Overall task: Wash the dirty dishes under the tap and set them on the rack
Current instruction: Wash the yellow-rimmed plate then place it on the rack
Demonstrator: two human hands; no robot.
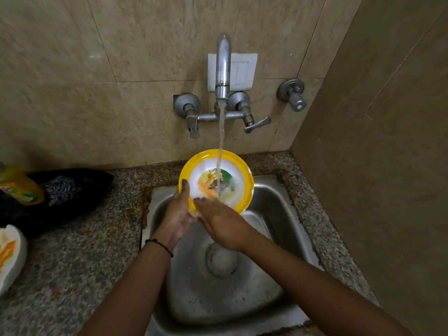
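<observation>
mid-rinse on one dish. yellow-rimmed plate [216, 181] is held tilted over the back edge of the sink [286, 214], face toward the camera, with the stream from the tap [223, 69] landing on its printed centre.

grip: left hand [178, 214] is closed on the plate's left rim, thumb over the front edge, fingers behind it. right hand [221, 225] lies flat and loose, fingertips on the plate's lower face. it looks like rubbing, not holding, and has nothing in it.

progress, as a judgement: early. plate face shows colour in the middle, but can't tell print from food residue through the water. no foam visible on it, so this is either a pre-rinse or a final rinse, can't say which.

still queued: a second plate [9, 255] with orange streaks sits at the left edge of the counter [84, 251], near the front, cut off by the frame. it looks unwashed. a dish soap bottle [20, 185] lies at the back-left of the counter on a dark cloth [72, 190].

the rack is not in view, so nothing shows as racked. remaining: finish this plate, rack it, wash the left plate, rack that. sink basin itself holds no other dishes, only water at the drain [221, 259].
</observation>
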